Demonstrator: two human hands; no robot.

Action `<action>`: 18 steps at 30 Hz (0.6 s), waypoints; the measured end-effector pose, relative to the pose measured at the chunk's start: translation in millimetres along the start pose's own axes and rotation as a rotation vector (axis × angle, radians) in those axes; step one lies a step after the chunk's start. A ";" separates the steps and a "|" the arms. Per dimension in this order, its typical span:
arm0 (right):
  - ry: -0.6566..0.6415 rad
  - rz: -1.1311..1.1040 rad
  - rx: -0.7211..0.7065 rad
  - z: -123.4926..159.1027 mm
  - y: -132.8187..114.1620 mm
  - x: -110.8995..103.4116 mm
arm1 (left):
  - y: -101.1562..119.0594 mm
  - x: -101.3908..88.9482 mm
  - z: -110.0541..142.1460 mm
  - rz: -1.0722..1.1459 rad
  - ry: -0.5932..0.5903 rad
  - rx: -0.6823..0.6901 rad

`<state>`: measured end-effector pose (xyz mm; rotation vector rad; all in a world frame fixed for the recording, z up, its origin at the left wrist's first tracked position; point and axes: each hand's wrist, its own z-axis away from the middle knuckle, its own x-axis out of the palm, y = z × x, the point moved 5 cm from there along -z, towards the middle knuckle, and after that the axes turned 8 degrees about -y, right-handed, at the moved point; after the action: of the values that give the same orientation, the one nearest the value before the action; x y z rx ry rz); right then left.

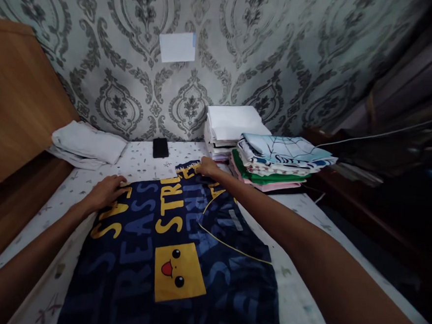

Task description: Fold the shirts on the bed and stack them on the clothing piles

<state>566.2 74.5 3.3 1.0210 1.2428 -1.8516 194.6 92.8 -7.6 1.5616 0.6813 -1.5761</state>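
While its collar [228, 244] points toward 3 o'clock, navy shirt [139, 255]: right hand [208, 167] pinching sleeve [187, 171] at 12; left hand [106, 193] on hem corner [124, 196] at 10, grip unclear.

Garment [137, 275]: navy, printed with yellow and blue lettering; a yellow square [192, 284] is marked with black eyes and a red mouth. Sheet [138, 162]: white, scattered with dark motifs. Far left corner: cloths [87, 143], white. Far edge: phone [160, 148], black. Far right corner: stack [270, 172], topped in pale blue with dark web lines, banded green and pink below.
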 end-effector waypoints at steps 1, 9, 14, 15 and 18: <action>0.001 -0.028 0.013 -3.2 3.4 1.1 | -0.7 -0.7 -0.1 0.011 -0.019 0.002; 0.131 -0.374 -0.030 8.2 20.1 -10.7 | 13.0 -22.3 14.9 -0.029 0.034 0.038; 0.141 -0.603 -0.156 55.6 30.0 -21.3 | 28.6 -33.1 47.1 -0.152 0.125 0.127; 0.131 -0.668 -0.209 68.3 33.4 -20.8 | 31.8 -33.7 54.3 -0.181 0.138 0.143; 0.070 -0.837 -0.383 109.1 47.4 -9.1 | 38.7 -28.4 73.2 -0.234 0.147 0.158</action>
<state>585.3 -42.4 17.6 0.3598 2.1880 -2.0177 183.9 16.1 33.2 1.7798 0.8639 -1.7323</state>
